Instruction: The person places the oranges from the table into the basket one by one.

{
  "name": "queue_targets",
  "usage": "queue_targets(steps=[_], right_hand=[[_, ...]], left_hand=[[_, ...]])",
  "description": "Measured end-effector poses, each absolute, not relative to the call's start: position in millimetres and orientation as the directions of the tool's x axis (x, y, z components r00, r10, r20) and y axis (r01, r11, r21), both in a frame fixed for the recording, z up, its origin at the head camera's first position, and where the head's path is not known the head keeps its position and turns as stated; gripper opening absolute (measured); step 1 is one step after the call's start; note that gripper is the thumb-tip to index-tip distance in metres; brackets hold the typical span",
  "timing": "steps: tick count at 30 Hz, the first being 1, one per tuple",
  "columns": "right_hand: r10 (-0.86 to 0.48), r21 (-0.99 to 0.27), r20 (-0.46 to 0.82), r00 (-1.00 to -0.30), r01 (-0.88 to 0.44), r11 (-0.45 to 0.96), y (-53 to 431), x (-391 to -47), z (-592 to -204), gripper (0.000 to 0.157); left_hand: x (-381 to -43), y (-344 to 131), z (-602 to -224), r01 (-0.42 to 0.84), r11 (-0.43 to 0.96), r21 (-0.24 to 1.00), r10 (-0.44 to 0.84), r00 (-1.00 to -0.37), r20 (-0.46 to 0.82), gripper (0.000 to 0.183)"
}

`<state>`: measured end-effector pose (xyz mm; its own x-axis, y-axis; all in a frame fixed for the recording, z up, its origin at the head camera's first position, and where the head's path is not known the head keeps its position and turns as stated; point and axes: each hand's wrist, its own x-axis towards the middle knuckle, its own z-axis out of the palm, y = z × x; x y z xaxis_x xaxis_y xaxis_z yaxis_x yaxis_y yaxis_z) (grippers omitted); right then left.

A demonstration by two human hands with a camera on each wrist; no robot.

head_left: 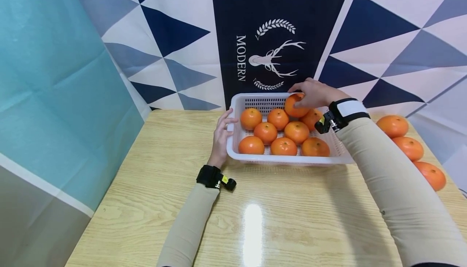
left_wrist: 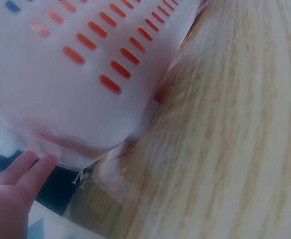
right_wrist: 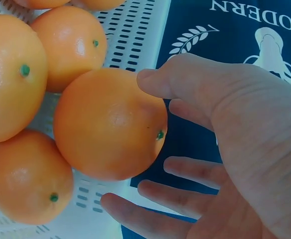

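A white plastic basket with slotted walls stands at the back of the table, with several oranges inside. My left hand rests against the basket's left end, its fingers stretched along the rim. In the left wrist view, two straight fingertips lie at the basket's wall. My right hand reaches over the back right of the basket, around an orange that sits higher than those beside it. The right wrist view has the thumb at this orange's edge, while the other fingers spread loosely apart from it.
Three more oranges lie in a row on the wooden table at the right, beyond my right forearm. Directly behind the basket hangs a patterned cloth with a deer print. A light blue cloth borders the left side.
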<state>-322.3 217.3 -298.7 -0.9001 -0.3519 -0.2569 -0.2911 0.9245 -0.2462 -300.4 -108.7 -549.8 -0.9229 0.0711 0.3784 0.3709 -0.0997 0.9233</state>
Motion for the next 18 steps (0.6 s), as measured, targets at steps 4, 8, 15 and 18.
queue_targets(steps=[4, 8, 15, 18], right_hand=[[-0.352, -0.248, -0.261, -0.899, -0.29, 0.924, 222.4, -320.7, -297.9, 0.06], [-0.339, -0.234, -0.257, -0.905, -0.282, 0.93, 230.7, -318.8, -296.0, 0.061], [-0.308, -0.215, -0.266, -0.913, -0.256, 0.943, 248.2, -315.8, -292.7, 0.069], [-0.302, -0.203, -0.269, -0.915, -0.252, 0.946, 258.8, -315.0, -291.9, 0.07]], left_hand=[[-296.2, -107.9, -544.2, 0.377, -0.077, 0.923, 0.074, -0.921, 0.382, 0.046], [-294.2, -107.5, -541.7, 0.376, -0.075, 0.924, 0.068, -0.922, 0.381, 0.045], [-297.1, -109.3, -545.5, 0.376, -0.076, 0.924, 0.069, -0.922, 0.381, 0.043], [-298.8, -109.2, -547.6, 0.375, -0.078, 0.924, 0.07, -0.922, 0.381, 0.042]])
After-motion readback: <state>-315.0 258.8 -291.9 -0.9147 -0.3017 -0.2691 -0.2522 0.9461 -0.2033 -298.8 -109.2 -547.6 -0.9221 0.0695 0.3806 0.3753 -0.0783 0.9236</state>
